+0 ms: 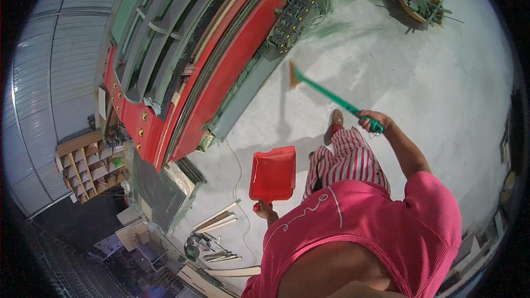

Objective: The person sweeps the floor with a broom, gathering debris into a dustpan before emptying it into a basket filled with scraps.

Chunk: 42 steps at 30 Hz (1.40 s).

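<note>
My right hand (pixel 374 121), held out in front, is closed around the end of a green-handled hand broom (pixel 337 97). The broom's tan bristle head (pixel 293 75) points away to the upper left and looks to be above the pale floor, though its height is hard to judge. Down at my left side, my left hand (pixel 266 212) grips the short handle of a red dustpan (pixel 273 173). The pan's wide lip faces forward, and no debris can be made out in it.
A large red machine (pixel 201 116) with grey-green slats runs along the left. A thin cable (pixel 237 171) crosses the pale floor (pixel 430 77). Wood strips (pixel 216 218) lie at lower left, a basket of scraps (pixel 424 8) stands at upper right, and a wooden shelf (pixel 91 171) at far left.
</note>
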Available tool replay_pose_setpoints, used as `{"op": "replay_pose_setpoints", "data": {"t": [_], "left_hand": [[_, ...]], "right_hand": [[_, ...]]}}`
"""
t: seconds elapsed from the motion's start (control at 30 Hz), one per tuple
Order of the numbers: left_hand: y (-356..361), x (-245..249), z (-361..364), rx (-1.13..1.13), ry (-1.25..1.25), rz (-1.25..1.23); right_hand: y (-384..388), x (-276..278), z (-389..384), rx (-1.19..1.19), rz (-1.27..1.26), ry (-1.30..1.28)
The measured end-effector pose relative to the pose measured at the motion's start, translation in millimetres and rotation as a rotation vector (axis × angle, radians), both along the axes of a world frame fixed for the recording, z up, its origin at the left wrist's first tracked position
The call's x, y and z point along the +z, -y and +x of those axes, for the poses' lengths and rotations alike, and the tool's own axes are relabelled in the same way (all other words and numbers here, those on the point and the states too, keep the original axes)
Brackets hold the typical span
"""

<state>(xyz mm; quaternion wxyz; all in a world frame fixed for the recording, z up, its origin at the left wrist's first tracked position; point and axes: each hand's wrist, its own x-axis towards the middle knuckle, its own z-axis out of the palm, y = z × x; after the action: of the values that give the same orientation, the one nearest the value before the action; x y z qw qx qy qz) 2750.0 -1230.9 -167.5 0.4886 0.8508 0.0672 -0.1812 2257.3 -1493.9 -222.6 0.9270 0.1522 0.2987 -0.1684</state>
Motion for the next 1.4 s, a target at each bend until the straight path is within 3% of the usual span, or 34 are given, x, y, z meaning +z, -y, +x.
{"op": "replay_pose_setpoints", "data": {"t": [0.1, 0.17, 0.27, 0.33, 0.4, 0.47, 0.5, 0.6, 0.67, 0.73, 0.8, 0.93, 1.0, 1.07, 1.1, 1.13, 1.27, 1.4], "left_hand": [[9, 9, -5, 0.033, 0.040, -0.126], [14, 9, -1, 0.080, 0.062, -0.130], [25, 18, -1, 0.086, 0.040, -0.112], [31, 22, -2, 0.030, 0.055, -0.184], [43, 37, -13, 0.056, 0.096, -0.140], [48, 39, -16, 0.076, 0.060, -0.132], [48, 39, -17, 0.093, 0.023, -0.122], [46, 33, -18, 0.044, 0.039, -0.092], [45, 27, -20, 0.044, 0.019, -0.139], [45, 28, -20, 0.043, 0.003, -0.181], [45, 33, -23, 0.019, 0.024, 0.057], [37, 16, -8, 0.033, -0.056, -0.066], [41, 17, -7, -0.017, -0.101, -0.085], [43, 9, -1, -0.017, -0.083, -0.019], [45, 4, 0, -0.009, -0.062, 0.051], [43, -5, 6, -0.018, -0.070, 0.048], [55, -17, 0, -0.053, -0.015, -0.098], [89, -7, -24, -0.053, -0.001, -0.193]], "right_hand": [[15, -8, 37, 0.161, 0.001, -0.044], [32, -43, 61, 0.465, 0.059, -0.001], [75, -58, 75, 0.405, 0.166, 0.078], [108, -49, 61, 0.234, -0.080, -0.129], [139, -53, 44, 0.170, -0.061, -0.179], [157, -50, 33, 0.018, -0.026, -0.216], [168, -48, 24, 0.058, 0.171, -0.100], [165, -57, 9, -0.086, 0.047, -0.083], [156, -46, 2, -0.071, 0.119, -0.049], [143, -48, -4, -0.296, 0.054, -0.137], [134, -52, -19, -0.346, 0.119, -0.057], [126, -45, -48, -0.538, 0.103, -0.044], [119, -42, -64, -0.588, -0.012, -0.172], [113, -33, -72, -0.561, -0.009, -0.137], [104, -28, -75, -0.542, -0.083, -0.281], [95, -18, -76, -0.521, -0.157, -0.426], [42, -1, -83, -0.450, -0.285, -0.532], [4, 25, -67, -0.263, -0.170, -0.357]]}}
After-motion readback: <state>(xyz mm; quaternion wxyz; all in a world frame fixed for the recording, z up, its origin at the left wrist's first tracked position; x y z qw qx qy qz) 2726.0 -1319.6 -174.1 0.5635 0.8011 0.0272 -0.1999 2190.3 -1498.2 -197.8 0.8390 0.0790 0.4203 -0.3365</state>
